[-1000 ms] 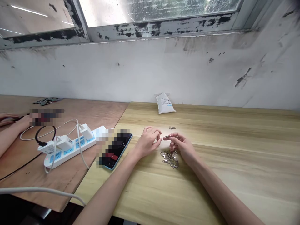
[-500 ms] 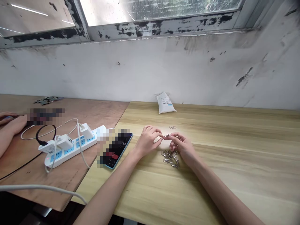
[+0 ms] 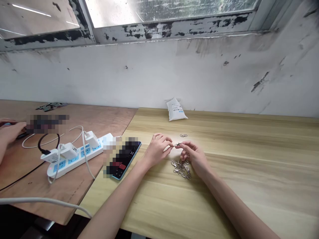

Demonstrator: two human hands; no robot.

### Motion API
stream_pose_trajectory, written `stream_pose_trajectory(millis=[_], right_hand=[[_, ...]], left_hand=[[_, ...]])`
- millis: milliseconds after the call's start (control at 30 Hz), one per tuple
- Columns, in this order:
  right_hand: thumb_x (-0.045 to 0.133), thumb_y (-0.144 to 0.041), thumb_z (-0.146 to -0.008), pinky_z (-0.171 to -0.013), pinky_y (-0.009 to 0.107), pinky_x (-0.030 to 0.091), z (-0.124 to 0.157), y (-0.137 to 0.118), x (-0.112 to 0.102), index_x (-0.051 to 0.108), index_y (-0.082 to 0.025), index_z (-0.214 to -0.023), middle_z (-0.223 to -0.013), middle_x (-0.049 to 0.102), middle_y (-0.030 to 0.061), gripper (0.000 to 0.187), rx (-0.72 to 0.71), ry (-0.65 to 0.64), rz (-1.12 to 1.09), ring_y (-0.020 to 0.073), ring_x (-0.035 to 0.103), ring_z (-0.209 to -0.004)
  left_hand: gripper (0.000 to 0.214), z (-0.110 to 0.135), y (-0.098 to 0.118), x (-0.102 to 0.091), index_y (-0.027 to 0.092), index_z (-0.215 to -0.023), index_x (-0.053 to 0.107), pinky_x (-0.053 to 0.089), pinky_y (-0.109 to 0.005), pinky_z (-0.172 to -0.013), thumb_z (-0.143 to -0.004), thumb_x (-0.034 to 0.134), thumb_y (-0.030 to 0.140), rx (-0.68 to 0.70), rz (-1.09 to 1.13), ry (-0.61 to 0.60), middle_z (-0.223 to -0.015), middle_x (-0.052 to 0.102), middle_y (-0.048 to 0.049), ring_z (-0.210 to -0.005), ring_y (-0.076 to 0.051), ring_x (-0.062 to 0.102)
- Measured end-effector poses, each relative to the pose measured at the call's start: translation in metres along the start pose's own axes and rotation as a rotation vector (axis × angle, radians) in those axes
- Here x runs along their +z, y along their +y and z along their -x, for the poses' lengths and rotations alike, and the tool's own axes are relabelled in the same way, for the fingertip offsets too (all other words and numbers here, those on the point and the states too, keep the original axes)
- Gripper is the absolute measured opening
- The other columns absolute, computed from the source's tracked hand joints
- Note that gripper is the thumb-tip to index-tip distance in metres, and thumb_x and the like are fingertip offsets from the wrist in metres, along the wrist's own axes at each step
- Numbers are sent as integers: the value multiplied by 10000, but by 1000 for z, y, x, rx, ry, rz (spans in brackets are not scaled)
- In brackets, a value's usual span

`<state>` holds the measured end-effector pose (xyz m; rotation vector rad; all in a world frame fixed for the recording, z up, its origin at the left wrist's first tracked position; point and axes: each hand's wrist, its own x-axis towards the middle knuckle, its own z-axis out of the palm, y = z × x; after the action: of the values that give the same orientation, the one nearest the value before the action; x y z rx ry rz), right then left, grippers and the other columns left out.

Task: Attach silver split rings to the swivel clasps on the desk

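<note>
Between the thumb and fingers of my right hand [image 3: 195, 156] is a small metal swivel clasp [image 3: 177, 144], held just above the wooden table. My left hand [image 3: 159, 149] meets it from the other side, thumb and index fingertip pinched at its left end. Fine detail there is too small to make out. Below my fingers lies a loose pile of silvery swivel clasps [image 3: 180, 169], partly beside my right palm. Slightly beyond my hands, a few more small metal clasps [image 3: 183, 135] rest on the tabletop.
A white labelled packet [image 3: 177, 111] lies near the wall. Left of my forearm is a lit phone [image 3: 124, 162], partly pixelated. A white power strip [image 3: 82, 154] with plugs and cables sits on the brown table [image 3: 109, 114]. Another person's hand [image 3: 12, 131] is at far left.
My hands have barely moved; the clasp has shifted slightly between my fingertips. The phone's displayed digits differ, and the other person's hand at far left has moved a little left.
</note>
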<state>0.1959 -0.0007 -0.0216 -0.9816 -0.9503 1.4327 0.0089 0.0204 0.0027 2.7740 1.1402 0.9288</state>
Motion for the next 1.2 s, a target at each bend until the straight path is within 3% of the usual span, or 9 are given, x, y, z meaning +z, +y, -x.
stream_pose_trajectory(millis=[633,900,1033,1200], right_hand=[[847,-378,-643,-438,208,449,0,-4,1,606,-174,-842,-761,746,54,374,48,22,-1,83,537,-461],[819,-421,-671,-462,216,461,0,-3,-1,592,-182,-821,-844,747,74,362,26,-33,64,81,543,-476],[769,-432,-709,-460,239,448,1,1,1,572,-199,-797,-795,713,38,317,-60,-99,215,97,539,-470],[615,-266,-815,-499,233,402,5,4,3,591,-209,-785,-740,651,-1,69,-413,-144,704,95,493,-496]], left_hand=[[132,0,-2,0,231,-936,662,282,-420,-1081,-945,532,213,25,6,-26,-1053,685,-5,-997,-162,594],[102,1,1,-1,221,-902,643,279,-432,-1092,-922,544,210,-14,3,-24,-1057,676,-7,-1024,-169,594],[85,1,2,-2,217,-909,628,273,-444,-1097,-918,543,219,-65,-27,-12,-1065,676,-14,-1057,-182,584],[108,0,4,-3,214,-927,614,261,-454,-1116,-938,507,216,-87,-70,12,-1099,667,-25,-1094,-185,573]])
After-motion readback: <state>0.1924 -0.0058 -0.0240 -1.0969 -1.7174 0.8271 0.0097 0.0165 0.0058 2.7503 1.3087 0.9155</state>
